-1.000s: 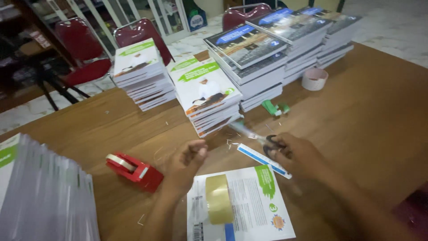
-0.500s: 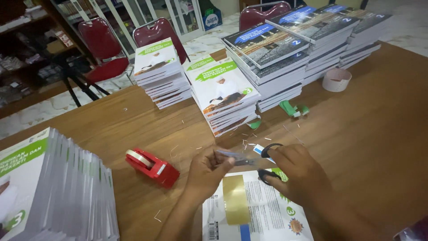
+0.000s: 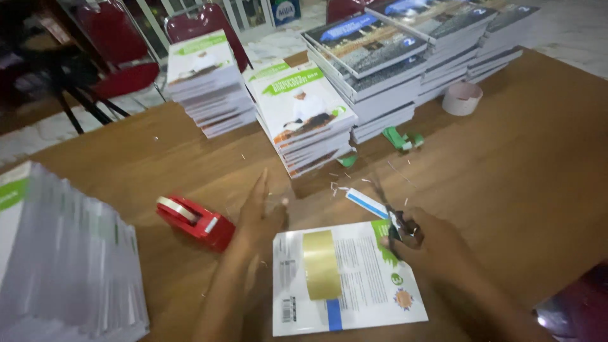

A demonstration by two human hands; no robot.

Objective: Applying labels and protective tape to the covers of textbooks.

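The right hand (image 3: 425,244), lower right of centre, is curled closed around the handles of a pair of scissors (image 3: 387,212), whose blades point up-left. The left hand (image 3: 259,212), just left of centre, is flat with fingers pressed together, pinching nothing. Between and below the 2 hands lies a white booklet (image 3: 354,278) with a strip of tan tape (image 3: 321,263); its upper right corner touches the right hand. A red tape dispenser (image 3: 195,220) sits just left of the left hand on the wooden table (image 3: 519,190).
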